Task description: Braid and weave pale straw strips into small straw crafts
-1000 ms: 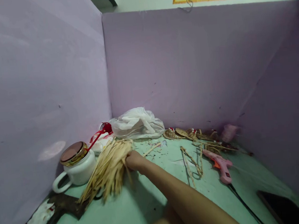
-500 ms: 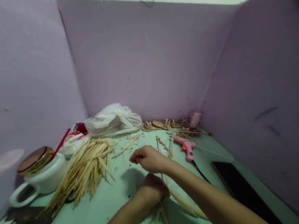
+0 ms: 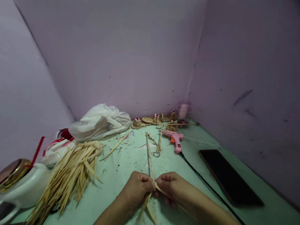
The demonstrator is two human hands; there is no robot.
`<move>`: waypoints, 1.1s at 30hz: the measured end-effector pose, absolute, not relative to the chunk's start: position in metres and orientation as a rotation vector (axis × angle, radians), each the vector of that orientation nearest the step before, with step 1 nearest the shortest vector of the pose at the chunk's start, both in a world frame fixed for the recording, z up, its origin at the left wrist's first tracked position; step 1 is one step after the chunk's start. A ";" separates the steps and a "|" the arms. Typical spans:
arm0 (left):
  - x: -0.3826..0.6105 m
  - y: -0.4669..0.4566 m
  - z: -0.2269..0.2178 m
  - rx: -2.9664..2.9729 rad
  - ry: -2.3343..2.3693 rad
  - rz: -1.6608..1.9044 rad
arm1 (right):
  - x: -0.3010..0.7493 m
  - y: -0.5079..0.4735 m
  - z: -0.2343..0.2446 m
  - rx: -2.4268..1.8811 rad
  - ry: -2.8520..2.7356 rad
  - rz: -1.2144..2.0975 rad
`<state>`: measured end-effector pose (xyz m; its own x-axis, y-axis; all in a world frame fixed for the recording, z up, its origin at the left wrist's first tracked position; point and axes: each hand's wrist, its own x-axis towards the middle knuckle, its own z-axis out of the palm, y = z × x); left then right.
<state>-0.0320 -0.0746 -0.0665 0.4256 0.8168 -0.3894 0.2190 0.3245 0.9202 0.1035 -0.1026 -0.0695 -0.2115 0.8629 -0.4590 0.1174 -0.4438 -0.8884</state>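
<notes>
My left hand (image 3: 136, 190) is closed, thumb against fingers, on the near end of a straw braid (image 3: 150, 158). My right hand (image 3: 173, 190) meets it there, pinching a pale strip (image 3: 158, 187) beside the braid. From my fingers the braid runs towards twelve o'clock along the green table (image 3: 109, 197), then doubles back in a bend on the one o'clock side. Loose ends (image 3: 152, 216) hang below my grip, at six o'clock.

At ten o'clock I have a spread bundle of straw (image 3: 70, 169), with a white mug (image 3: 30, 187) just past it at nine, its lid (image 3: 8, 172) sitting tilted. A white plastic bag (image 3: 100, 122) slumps at eleven. Small straw hats (image 3: 137, 123) line the far edge near twelve. The pink glue gun (image 3: 178, 141) lies at one, right beside the braid's bend, and a black phone (image 3: 230, 179) lies flat at three.
</notes>
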 end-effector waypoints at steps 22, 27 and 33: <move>-0.034 -0.073 -0.071 1.520 1.156 0.442 | 0.106 -0.093 -0.093 -1.509 -1.357 1.317; -0.033 -0.091 -0.050 2.025 1.540 0.289 | 0.105 -0.093 -0.096 -1.492 -1.308 1.381; -0.016 -0.124 -0.038 2.414 1.572 -0.051 | 0.100 -0.097 -0.094 -1.407 -1.187 1.501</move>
<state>-0.0158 -0.1245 -0.0377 0.4137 0.8945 -0.1693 0.9035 -0.3807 0.1968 0.0996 -0.0970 -0.0936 -0.1167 0.9474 -0.2979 0.0710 -0.2912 -0.9540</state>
